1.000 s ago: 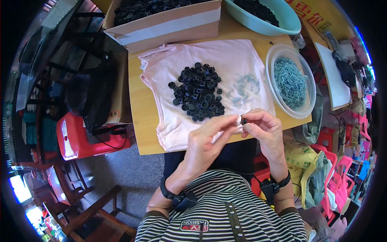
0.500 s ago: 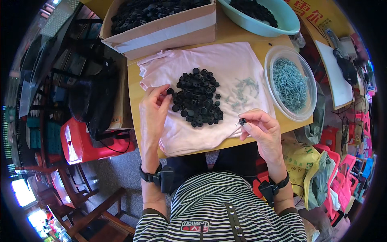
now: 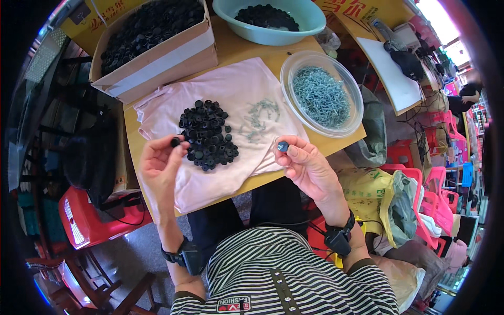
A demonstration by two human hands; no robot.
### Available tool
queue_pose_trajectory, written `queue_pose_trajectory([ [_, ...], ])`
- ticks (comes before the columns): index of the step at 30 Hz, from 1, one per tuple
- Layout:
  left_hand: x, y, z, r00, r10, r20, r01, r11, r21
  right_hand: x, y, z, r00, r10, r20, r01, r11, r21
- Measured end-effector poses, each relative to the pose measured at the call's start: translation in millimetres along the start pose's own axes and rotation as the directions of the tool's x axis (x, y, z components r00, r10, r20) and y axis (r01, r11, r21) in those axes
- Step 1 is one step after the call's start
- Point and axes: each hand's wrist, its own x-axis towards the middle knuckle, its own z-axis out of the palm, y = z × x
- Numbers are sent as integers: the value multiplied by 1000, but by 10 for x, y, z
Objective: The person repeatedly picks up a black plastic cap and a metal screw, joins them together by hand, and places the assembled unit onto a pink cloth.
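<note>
My left hand pinches a small round black plastic cap between thumb and fingertips, just left of the pile. Over the cloth's right edge, my right hand is closed on another small black plastic part, with a bit of shiny metal showing on it. A heap of black plastic caps lies on the pink cloth between my hands. Right of the heap is a loose scatter of grey screws. Many more screws fill a round clear plastic tub.
A cardboard box full of black parts stands at the far left of the wooden table. Behind the cloth is a pale green basin with more black parts. A red stool is on the left, and a yellow bag on the right.
The whole view has swung, so the table now sits further left. My left hand has lifted a cap away from the pile's edge. My right hand has turned the part it holds.
</note>
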Motion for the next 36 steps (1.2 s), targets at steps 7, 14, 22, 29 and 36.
queue_pose_trajectory([
  [7, -341, 177, 627, 960, -134, 246, 185, 963, -195, -149, -85, 5, 997, -15, 72, -2, 975, 222],
  [14, -434, 163, 902, 904, -71, 423, 273, 855, -441, -270, -128, 197, 959, -284, 1, 267, 901, -342],
  [22, -494, 105, 939, 945, -16, 326, 167, 882, -440, -209, -69, 318, 937, -346, 54, 320, 782, -535],
  [29, -474, 78, 945, 958, -2, 287, 128, 899, -419, -154, -52, 301, 939, -343, 35, 301, 767, -566],
  [36, -456, 77, 928, 956, -86, 281, 186, 918, -351, -91, -51, 263, 954, -300, -11, 250, 813, -525],
])
